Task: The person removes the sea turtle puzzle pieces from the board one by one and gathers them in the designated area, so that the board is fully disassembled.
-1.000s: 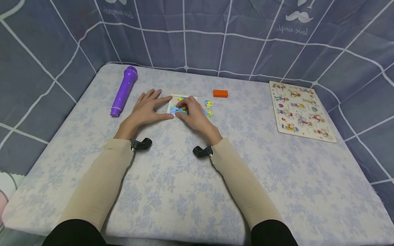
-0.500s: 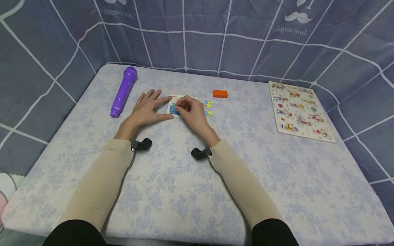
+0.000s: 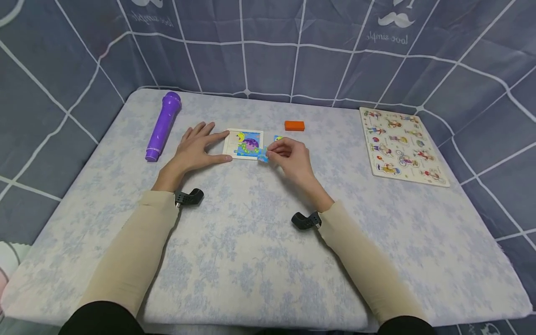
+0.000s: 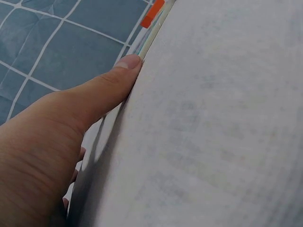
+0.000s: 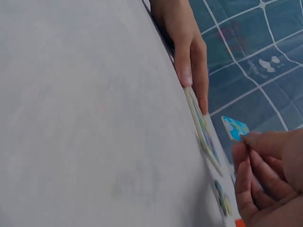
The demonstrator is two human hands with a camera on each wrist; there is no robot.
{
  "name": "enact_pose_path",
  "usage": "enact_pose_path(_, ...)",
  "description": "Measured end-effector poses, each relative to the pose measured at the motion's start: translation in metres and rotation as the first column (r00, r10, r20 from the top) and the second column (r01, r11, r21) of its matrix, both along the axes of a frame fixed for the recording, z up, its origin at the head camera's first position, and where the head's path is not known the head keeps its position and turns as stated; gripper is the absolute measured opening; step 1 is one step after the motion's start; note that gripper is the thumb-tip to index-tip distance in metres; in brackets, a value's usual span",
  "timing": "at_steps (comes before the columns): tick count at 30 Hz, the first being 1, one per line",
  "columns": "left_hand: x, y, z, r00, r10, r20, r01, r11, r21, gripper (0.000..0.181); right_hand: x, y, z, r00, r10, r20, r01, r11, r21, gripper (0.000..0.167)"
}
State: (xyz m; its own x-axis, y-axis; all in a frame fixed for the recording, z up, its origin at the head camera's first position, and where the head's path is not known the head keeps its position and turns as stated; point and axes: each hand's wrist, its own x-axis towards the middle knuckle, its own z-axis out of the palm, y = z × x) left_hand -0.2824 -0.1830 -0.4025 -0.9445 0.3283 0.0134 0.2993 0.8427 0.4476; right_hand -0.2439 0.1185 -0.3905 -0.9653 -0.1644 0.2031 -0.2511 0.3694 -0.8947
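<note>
A small jigsaw puzzle point(image 3: 250, 144) in a pale frame lies flat on the table, with a purple and yellow cartoon figure and a bare strip along its left side. My left hand point(image 3: 192, 148) rests at its left edge, thumb and index finger spread against the frame. Between thumb and fingertips my right hand point(image 3: 293, 159) pinches a blue puzzle piece point(image 5: 234, 128), raised just off the frame's lower right corner. A loose puzzle piece point(image 3: 277, 138) shows beyond the right hand, which hides part of that area.
An orange block point(image 3: 294, 125) lies behind the puzzle. To the left is a purple toy microphone point(image 3: 164, 125). A wooden board with cartoon figures point(image 3: 404, 146) lies at the far right. A grey gridded curtain point(image 3: 272, 60) hangs behind the table point(image 3: 234, 260).
My right hand has lifted from over the puzzle and moved right, carrying a blue piece out of the frame. The left hand stays at the frame. The head view has shifted slightly.
</note>
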Motion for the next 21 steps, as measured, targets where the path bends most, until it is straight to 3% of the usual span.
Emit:
enact_pose_path(6,-0.001,0.0,-0.001,1.0,-0.002,0.008,0.002,1.0,-0.008,0.091,0.018,0.029,-0.002,0.999,-0.006,0.054,-0.001,0.993,0.119,0.012)
enact_pose_path(13,0.0,0.0,0.001,1.0,-0.004,0.013,0.004,1.0,0.003,0.091,0.021,0.034,-0.014,0.997,0.017,-0.071,0.0,0.971,0.238,0.011)
enact_pose_path(21,0.0,0.001,0.002,1.0,-0.003,0.013,0.003,1.0,0.003,0.091,0.023,0.038,-0.02,0.989,0.097,-0.108,-0.065,0.961,0.269,0.032)
